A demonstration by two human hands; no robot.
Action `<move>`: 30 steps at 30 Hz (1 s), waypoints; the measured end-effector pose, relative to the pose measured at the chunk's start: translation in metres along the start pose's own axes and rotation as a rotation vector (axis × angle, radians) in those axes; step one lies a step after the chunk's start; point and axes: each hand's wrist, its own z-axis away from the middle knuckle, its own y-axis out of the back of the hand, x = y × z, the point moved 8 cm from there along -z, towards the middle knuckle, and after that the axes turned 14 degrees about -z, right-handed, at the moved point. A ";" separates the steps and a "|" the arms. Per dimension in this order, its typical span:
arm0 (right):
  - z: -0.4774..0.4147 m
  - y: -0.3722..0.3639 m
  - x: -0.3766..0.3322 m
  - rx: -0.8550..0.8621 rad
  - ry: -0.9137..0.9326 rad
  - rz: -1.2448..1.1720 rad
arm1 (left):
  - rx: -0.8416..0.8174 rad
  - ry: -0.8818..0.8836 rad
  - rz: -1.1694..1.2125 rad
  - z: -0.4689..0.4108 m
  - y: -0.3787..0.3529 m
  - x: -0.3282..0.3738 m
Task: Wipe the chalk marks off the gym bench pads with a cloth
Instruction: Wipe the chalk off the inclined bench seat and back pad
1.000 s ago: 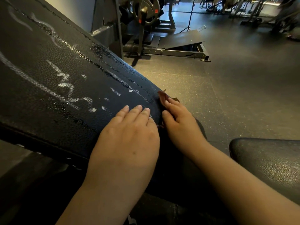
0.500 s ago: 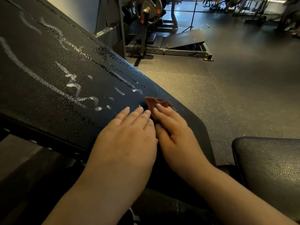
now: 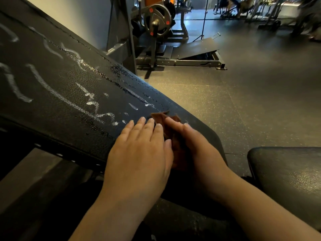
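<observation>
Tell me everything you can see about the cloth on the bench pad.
The cloth is small, dark reddish brown, soft-looking and crumpled, with pointed corners sticking out. It lies near the lower end of the sloped black bench pad, just past the nearest chalk marks. The right hand presses on it with its fingers, and the left hand rests flat close beside it.

Most of the cloth (image 3: 162,117) is hidden under the right hand (image 3: 196,145), whose fingertips are smeared by blur. The left hand (image 3: 139,153) covers its left side. The bench (image 3: 52,80) and its chalk marks (image 3: 57,94) run off the left edge. The seat pad (image 3: 286,176), lower right, is cut off. The machines (image 3: 243,6), upper right, are blurred.
</observation>
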 end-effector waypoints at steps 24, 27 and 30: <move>0.015 0.090 0.046 -0.005 0.003 0.621 | -0.117 -0.138 -0.038 -0.013 -0.003 0.058; 0.004 0.093 0.046 0.011 0.050 0.575 | -0.143 -0.175 -0.050 0.007 0.001 0.046; -0.003 0.088 0.047 0.044 0.120 0.639 | -0.130 -0.139 -0.114 -0.013 -0.005 0.038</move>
